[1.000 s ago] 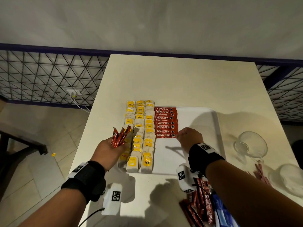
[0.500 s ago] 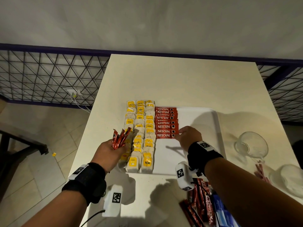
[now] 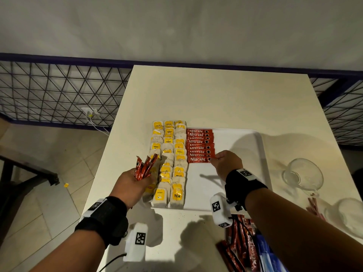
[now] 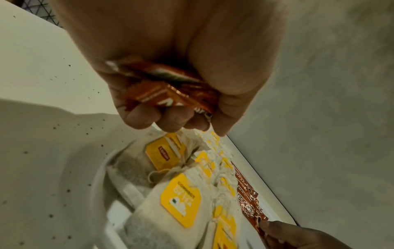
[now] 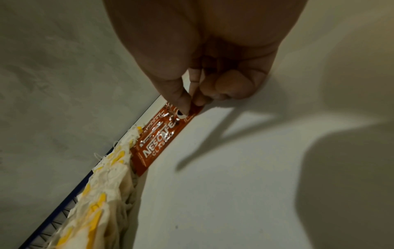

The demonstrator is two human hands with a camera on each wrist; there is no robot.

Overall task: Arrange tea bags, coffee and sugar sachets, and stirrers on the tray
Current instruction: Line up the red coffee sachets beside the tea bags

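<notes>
The red Nescafe coffee sachet that I am putting down now lies flat on the white plastic tray, at the near end of the red sachet row. My right hand pinches its right end with thumb and fingertip. A second ago this sachet sat a bit crooked; now it lines up with the others and touches the one behind it. So I think this piece is done and I can let go.

Just left of the red row sit the yellow-tagged paper tea bags, three rows filling the tray's left part. My left hand is over the tray's left edge, fingers curled around a bunch of red coffee sachets. It has hardly moved, so more coffee waits to go down.

The right part of the tray is bare. Near me, off the tray, lies a pile of red and blue sachets. Right of the tray stands a clear glass cup.
</notes>
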